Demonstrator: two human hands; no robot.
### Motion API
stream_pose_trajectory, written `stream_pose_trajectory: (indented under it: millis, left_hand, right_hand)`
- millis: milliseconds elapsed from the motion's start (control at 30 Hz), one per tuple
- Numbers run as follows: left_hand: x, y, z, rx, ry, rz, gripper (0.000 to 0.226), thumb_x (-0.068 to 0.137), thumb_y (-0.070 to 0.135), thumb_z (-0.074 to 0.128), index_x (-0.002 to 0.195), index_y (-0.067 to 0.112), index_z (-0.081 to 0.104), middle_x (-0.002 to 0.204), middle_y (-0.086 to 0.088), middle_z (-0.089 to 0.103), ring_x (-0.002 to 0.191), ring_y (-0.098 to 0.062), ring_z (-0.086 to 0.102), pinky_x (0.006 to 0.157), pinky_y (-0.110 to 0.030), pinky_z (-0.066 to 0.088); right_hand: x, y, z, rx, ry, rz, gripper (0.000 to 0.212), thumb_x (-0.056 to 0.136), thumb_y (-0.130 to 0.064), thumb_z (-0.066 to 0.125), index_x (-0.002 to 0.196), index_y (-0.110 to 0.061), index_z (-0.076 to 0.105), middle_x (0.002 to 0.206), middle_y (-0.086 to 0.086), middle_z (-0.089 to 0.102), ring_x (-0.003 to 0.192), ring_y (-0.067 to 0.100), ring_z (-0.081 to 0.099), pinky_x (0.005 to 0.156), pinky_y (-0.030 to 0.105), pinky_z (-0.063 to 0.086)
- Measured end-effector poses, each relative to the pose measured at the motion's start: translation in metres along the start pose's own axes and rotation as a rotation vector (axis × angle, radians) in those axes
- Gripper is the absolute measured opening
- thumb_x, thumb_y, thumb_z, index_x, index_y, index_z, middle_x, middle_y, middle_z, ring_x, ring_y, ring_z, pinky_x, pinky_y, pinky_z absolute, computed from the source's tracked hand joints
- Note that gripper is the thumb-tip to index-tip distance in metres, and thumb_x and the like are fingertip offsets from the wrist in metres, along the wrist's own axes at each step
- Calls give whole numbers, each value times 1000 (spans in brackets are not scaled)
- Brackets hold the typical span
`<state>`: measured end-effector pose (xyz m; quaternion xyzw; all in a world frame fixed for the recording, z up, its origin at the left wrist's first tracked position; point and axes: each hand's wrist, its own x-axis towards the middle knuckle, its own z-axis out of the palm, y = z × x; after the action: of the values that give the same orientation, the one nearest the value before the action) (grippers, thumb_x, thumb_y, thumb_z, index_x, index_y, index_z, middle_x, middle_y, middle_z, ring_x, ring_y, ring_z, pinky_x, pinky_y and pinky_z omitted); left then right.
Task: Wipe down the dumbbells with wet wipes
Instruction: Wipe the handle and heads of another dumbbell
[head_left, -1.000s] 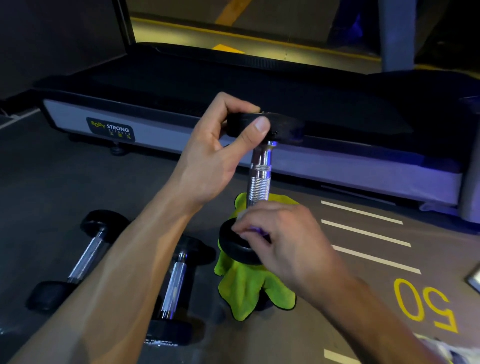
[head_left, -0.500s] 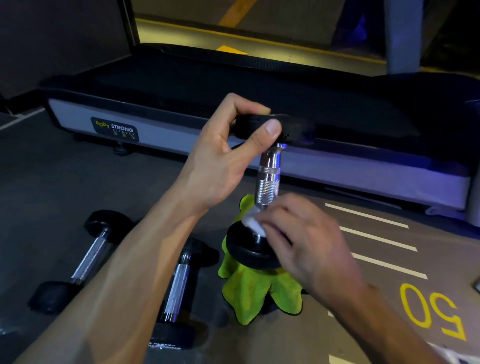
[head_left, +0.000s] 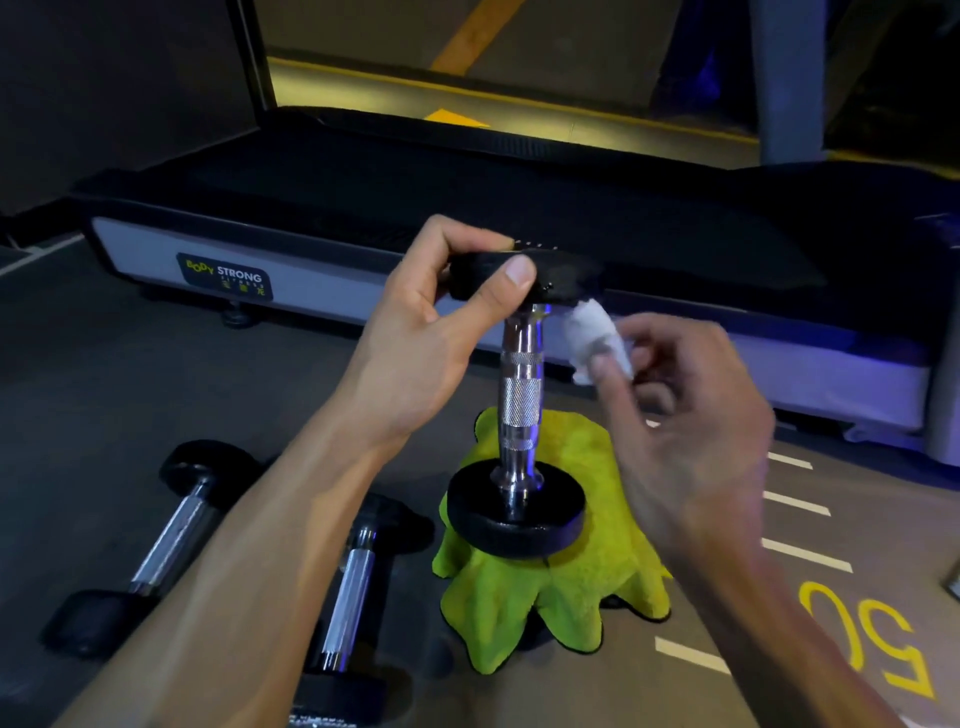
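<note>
My left hand (head_left: 415, 343) pinches the upright dumbbell (head_left: 519, 395) by its top plate to steady it, so my right hand (head_left: 691, 431), pinching the wet wipe (head_left: 592, 332), can reach that plate's underside.

A dumbbell with black round rubber heads and a knurled chrome handle (head_left: 521, 400) stands upright on end. A crumpled white wet wipe (head_left: 597, 338) touches the underside edge of its top head. Two more black-headed, chrome-handled dumbbells lie flat on the floor to its left: one (head_left: 156, 540) farther left, one (head_left: 353, 587) nearer.
</note>
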<state>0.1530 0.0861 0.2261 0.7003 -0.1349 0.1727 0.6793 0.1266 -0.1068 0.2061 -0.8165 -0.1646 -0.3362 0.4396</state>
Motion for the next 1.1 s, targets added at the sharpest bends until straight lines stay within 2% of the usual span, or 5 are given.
stream_pose_trajectory:
  millis: [100,300,633,900,1100]
  left_hand:
    - [0,-1,1,-7,6,-2,16,94,40,71,107,32,65,94,15,63,95,-5,57,93,-37,49]
    - [0,-2,1,14,25,-20,15,94,43,71,106,34,65,95,15,64,94,-4,59,95,-38,51]
    - [1,1,0,24,28,-34,16,94,42,71,106,33,65,94,17,64,95,-3,60,96,-38,53]
    - [-3,4,6,31,-5,-1,23,94,41,71,111,27,64,97,14,65,97,-6,59,93,-38,50]
    - [-2,7,7,77,10,27,17,98,37,70,109,26,63,94,20,65,96,-4,59,93,-33,49]
  right_hand:
    - [-3,-5,11,-118,-62,-97,13,92,-8,73,103,-13,70,95,-1,58,80,6,54,73,10,41]
    - [-32,2,30,-178,-214,-346,21,93,-8,74,114,-9,75,100,4,63,88,25,59,77,35,49]
    - [-15,3,29,-88,-151,-286,17,97,-8,70,113,-10,74,105,-4,63,94,14,62,83,27,52]
    - [15,-7,41,771,126,678,5,95,-7,70,97,-10,73,89,3,74,79,13,64,68,26,53]
    - [6,-31,40,695,95,509,6,91,-7,74,89,-13,76,82,-1,76,74,9,67,70,25,56]
